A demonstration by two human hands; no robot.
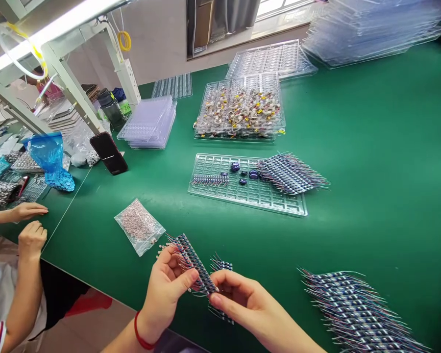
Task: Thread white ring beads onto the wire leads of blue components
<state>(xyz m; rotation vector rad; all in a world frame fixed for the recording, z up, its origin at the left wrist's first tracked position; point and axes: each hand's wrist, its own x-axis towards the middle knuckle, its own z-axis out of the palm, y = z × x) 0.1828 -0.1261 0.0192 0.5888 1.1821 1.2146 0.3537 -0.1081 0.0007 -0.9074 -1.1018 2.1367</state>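
Observation:
My left hand [163, 291], with a red band at the wrist, holds a narrow strip of small dark circuit boards [195, 260] with thin wires along its edge. The strip slants down toward my right hand [246, 299]. That hand's thumb and forefinger pinch its lower end; whether a tiny part is also between them I cannot tell. Another wired strip [222, 265] lies on the table, partly covered by my right hand. Beyond my left hand are a clear bag of tiny pinkish parts [137, 221] and some loose tiny parts [160, 251]. Overlapping wired strips [360, 309] lie at lower right.
A clear tray [220, 193] holds wired strips [292, 172] and small dark coils. Behind it stand a tray of yellow-tagged wired parts [238, 113] and stacked plastic trays [371, 32]. A phone [108, 153] and a blue bag [53, 159] are left. A co-worker's hands [31, 230] rest at the table edge.

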